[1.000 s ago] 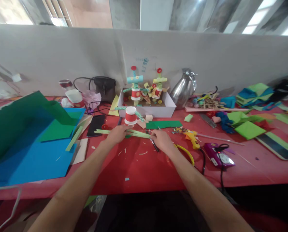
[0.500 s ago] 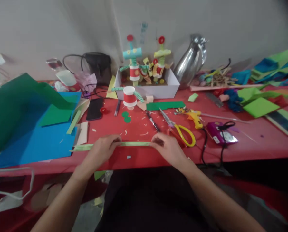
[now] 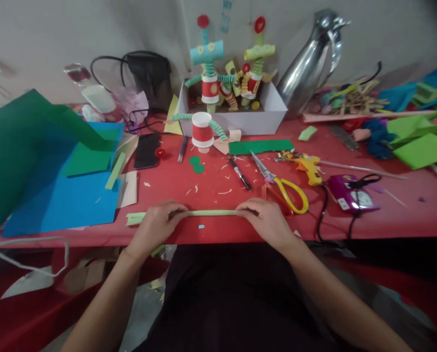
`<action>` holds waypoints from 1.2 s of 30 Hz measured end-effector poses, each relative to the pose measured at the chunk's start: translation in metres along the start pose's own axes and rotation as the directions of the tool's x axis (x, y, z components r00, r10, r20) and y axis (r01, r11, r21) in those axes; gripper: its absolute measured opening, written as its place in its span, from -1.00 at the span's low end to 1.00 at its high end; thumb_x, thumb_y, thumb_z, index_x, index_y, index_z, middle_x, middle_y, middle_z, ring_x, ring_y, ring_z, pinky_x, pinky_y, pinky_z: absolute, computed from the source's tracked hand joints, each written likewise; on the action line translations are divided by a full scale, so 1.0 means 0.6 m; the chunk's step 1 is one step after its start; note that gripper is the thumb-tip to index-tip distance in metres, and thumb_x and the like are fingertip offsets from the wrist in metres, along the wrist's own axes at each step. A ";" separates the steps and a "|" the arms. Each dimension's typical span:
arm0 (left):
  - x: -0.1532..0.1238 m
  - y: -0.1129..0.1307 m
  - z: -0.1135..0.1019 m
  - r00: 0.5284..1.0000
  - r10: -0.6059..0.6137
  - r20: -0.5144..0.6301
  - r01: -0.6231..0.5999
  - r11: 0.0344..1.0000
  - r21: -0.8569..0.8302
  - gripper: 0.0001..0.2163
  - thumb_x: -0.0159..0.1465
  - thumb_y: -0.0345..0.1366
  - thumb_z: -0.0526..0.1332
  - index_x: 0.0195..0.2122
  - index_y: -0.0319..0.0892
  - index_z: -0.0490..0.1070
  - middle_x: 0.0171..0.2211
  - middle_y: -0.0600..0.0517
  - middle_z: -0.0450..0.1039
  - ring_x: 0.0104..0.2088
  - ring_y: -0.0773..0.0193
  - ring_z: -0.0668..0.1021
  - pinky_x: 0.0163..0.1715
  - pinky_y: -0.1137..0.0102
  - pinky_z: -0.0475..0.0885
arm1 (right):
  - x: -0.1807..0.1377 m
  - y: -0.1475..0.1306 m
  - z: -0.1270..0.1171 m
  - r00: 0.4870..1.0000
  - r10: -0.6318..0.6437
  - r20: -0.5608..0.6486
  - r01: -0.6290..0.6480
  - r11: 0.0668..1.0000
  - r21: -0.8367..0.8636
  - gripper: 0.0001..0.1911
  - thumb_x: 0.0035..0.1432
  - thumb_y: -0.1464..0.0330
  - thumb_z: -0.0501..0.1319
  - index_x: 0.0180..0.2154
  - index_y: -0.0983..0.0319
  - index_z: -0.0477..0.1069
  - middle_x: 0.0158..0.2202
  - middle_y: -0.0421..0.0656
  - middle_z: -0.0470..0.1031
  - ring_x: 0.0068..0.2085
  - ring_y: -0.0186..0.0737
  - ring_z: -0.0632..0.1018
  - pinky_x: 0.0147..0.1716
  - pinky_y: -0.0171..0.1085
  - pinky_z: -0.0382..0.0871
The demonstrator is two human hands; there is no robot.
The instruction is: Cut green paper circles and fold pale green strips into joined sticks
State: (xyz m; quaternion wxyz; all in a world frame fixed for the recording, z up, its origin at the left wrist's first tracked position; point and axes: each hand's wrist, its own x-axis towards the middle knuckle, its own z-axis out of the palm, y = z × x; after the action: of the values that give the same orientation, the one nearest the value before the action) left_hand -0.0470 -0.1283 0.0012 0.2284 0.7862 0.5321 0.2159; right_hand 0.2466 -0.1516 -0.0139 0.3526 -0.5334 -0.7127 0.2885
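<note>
A: Where is the light green paper strip (image 3: 209, 212)?

B: Near the front edge of the desk (image 3: 387, 220), about the middle of its length, lying level and parallel to that edge. It runs between the two hands, and its left end pokes out past the left hand toward the blue sheet (image 3: 64, 205).

A: And the hands?

B: The left hand (image 3: 156, 227) is closed on the strip, fingers curled over it with the thumb under, pinching it. The right hand (image 3: 268, 222) pinches the strip's right end the same way, fingertips on top. Both rest right at the front edge of the red cloth.

A: What lies just behind them?

B: A black marker (image 3: 240, 174) sits behind the strip, angled toward the back. Just right of it are the yellow-handled scissors (image 3: 282, 185), blades pointing to the back left, handle loops near the right hand. Farther right, a yellow glue gun (image 3: 306, 166) and a purple device (image 3: 352, 193) with a black cord.

A: And toward the back edge?

B: A white box (image 3: 262, 117) holding paper-cup figures stands against the wall, with one red and white cup figure (image 3: 202, 129) in front of it and a dark green strip (image 3: 260, 145) beside that. A steel jug (image 3: 310, 63) stands right of the box, a black phone (image 3: 147, 150) to the left.
</note>
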 end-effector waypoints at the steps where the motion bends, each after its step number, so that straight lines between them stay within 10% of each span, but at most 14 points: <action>1: -0.001 -0.001 0.000 1.000 0.006 -0.001 -0.006 1.000 0.002 -0.84 0.31 -0.19 0.20 -0.28 -0.09 0.56 -0.26 0.03 0.57 -0.25 0.22 0.59 -0.20 0.36 0.46 | -0.001 0.002 0.001 1.000 -0.012 0.003 0.012 1.000 -0.006 -0.89 0.22 0.41 0.28 -0.34 0.13 0.57 -0.32 -0.21 0.60 -0.28 -0.22 0.59 -0.21 -0.28 0.45; 22: -0.021 -0.006 0.009 0.987 0.090 -0.135 -0.088 0.996 0.022 -0.83 0.29 -0.20 0.21 -0.29 -0.11 0.57 -0.28 -0.03 0.57 -0.24 0.19 0.56 -0.15 0.26 0.46 | 0.006 0.008 -0.004 0.985 -0.172 0.034 0.175 0.969 -0.173 -0.81 0.31 0.48 0.14 -0.30 0.19 0.50 -0.29 -0.14 0.56 -0.24 -0.19 0.57 -0.16 -0.23 0.44; 36: -0.024 -0.025 0.023 0.971 0.124 -0.206 -0.113 0.992 0.064 -0.85 0.27 -0.19 0.22 -0.30 -0.06 0.57 -0.28 0.01 0.58 -0.24 0.17 0.57 -0.15 0.25 0.46 | 0.004 0.008 -0.010 0.999 0.022 0.043 -0.019 0.999 -0.051 -0.73 0.21 0.54 0.16 -0.08 0.13 0.33 -0.21 -0.17 0.57 -0.15 -0.21 0.60 -0.11 -0.24 0.43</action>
State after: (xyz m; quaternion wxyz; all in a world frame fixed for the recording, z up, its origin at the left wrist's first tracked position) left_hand -0.0550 -0.1389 -0.0198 0.1371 0.7951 0.5108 0.2969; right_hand 0.2537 -0.1480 -0.0138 0.3203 -0.5430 -0.7218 0.2855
